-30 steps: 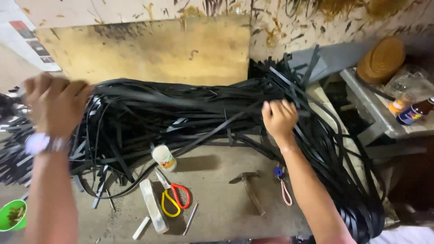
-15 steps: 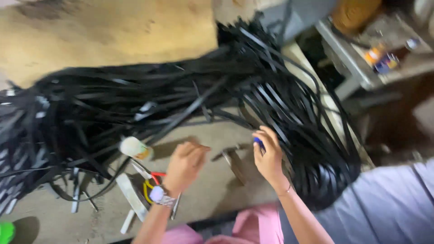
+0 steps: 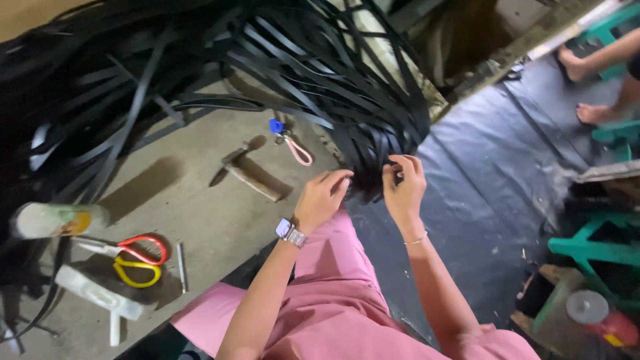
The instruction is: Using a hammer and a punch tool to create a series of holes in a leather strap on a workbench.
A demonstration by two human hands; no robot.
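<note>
a great heap of flat black straps [image 3: 200, 73] spreads over most of the concrete work surface [image 3: 200, 207], its loops spilling over the right edge where they hang in a dark bunch. beside and below that edge lies a black plastic sheet [image 3: 480, 193] covering the floor, with green stools [image 3: 593, 247] at the far right and another person's bare feet [image 3: 587, 87] near the top corner.

the person's pink clothing [image 3: 347, 313] fills the lower middle of the view. the left hand [image 3: 321, 198], with a watch [image 3: 291, 232] on its wrist, reaches to the hanging end of the bunch, fingers curled loosely and their tips at the straps; whether they truly pinch anything cannot be told. the right hand [image 3: 403, 185], with a thin bracelet [image 3: 417, 240] on its wrist, sits just beside it, thumb and forefinger narrowed together on a black strap end at the bunch's lower edge.

on the bare surface to the left lie a small hammer [image 3: 250, 175] with a wooden handle, a blue piece with a pink loop [image 3: 292, 141] near the straps, scissors with red and yellow handles [image 3: 133, 260], a pale bottle lying on its side [image 3: 60, 219], a white tool [image 3: 100, 299] and a thin metal rod [image 3: 181, 268] just right of the scissors.
</note>
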